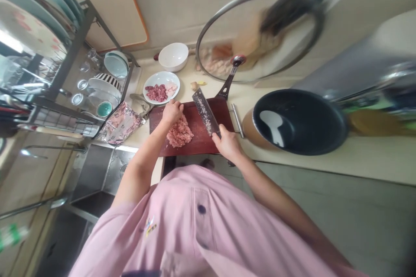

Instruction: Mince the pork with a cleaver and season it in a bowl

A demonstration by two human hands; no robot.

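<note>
My right hand (pixel 226 142) is wrapped round the handle of a cleaver (pixel 205 110), whose broad blade is flecked with bits of meat. The blade is over the right part of a dark red cutting board (pixel 224 114). A heap of minced meat (pixel 180 133) sits on the board to the left of the cleaver. My left hand (pixel 173 111) is at the heap's upper edge with its fingers closed; what they hold, if anything, is hidden. Just beyond it stands a white plate (pixel 177 80) with diced red meat (pixel 157 92) and paler pieces (pixel 170 89).
Behind the plate is a white bowl (pixel 173 57). Ginger-like pieces (pixel 195 85) lie near the board. A glass lid (pixel 208 17) leans at the back, and a dark pot (pixel 312 125) stands right. To the left are a dish rack (pixel 61 73), a patterned packet (pixel 121 123) and a sink (pixel 110 169).
</note>
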